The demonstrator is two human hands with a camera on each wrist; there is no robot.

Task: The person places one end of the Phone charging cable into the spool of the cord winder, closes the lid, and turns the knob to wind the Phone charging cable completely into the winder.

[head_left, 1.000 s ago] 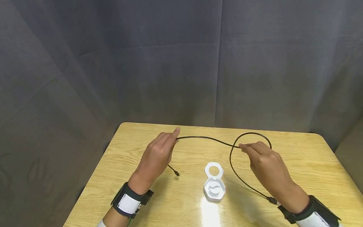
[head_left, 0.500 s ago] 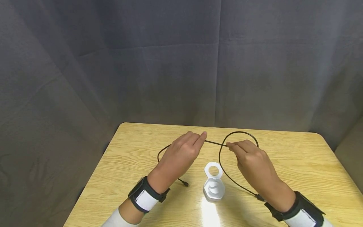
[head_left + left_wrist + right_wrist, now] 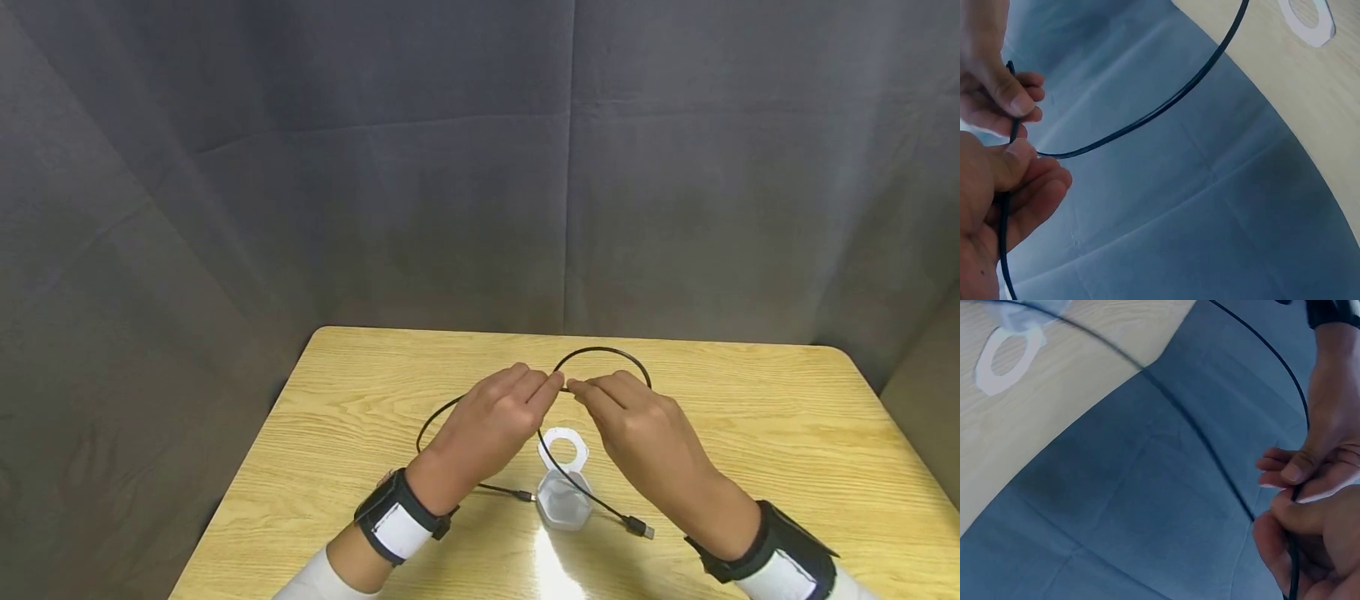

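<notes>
Above the surface [image 3: 750, 400], both hands pinched the black cable [image 3: 600, 354], left hand [image 3: 491, 425] meeting right hand [image 3: 637, 433], mid-coiling; next loop likely needs regripping.

White case [image 3: 564, 498] and cable [image 3: 603, 354] crowd the table [image 3: 787, 433] centre.

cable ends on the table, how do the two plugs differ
The left plug is small and slim; the right plug is broader with a metal tip. The left plug lies beside the white case, the right plug further towards the table edge. Both rest on the wood, untouched.
</notes>
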